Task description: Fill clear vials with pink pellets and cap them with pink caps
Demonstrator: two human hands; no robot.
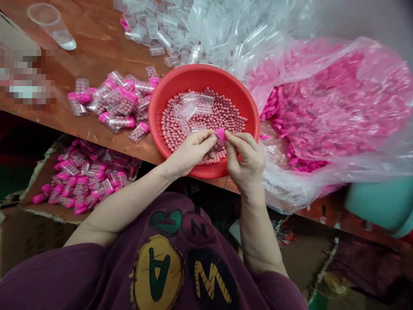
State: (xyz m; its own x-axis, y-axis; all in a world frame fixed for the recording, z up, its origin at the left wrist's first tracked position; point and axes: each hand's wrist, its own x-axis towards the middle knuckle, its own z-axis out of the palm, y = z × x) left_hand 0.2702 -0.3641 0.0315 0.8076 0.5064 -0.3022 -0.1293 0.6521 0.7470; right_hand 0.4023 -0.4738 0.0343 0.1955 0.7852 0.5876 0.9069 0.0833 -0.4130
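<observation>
Over the near side of a red basin (203, 71), both hands meet at a small bright pink cap (220, 134). My left hand (192, 150) is closed, its thumb and forefinger pinching at the cap's left side. My right hand (245, 159) has thumb and forefinger closed on the right side of that cap. Whether a clear tube sits under the cap, inside my left fingers, I cannot tell. Below the hands, the basin holds many small pink beads (226, 112), with several clear plastic tubes (190, 105) lying on them.
Left of the basin lie filled, pink-capped tubes (111, 101); more fill a cardboard box (48, 165) below the table edge. Clear tubes (193, 30) are heaped behind. A plastic bag (338, 103) of pink caps spreads rightward. A clear cup (53, 26) lies at back left.
</observation>
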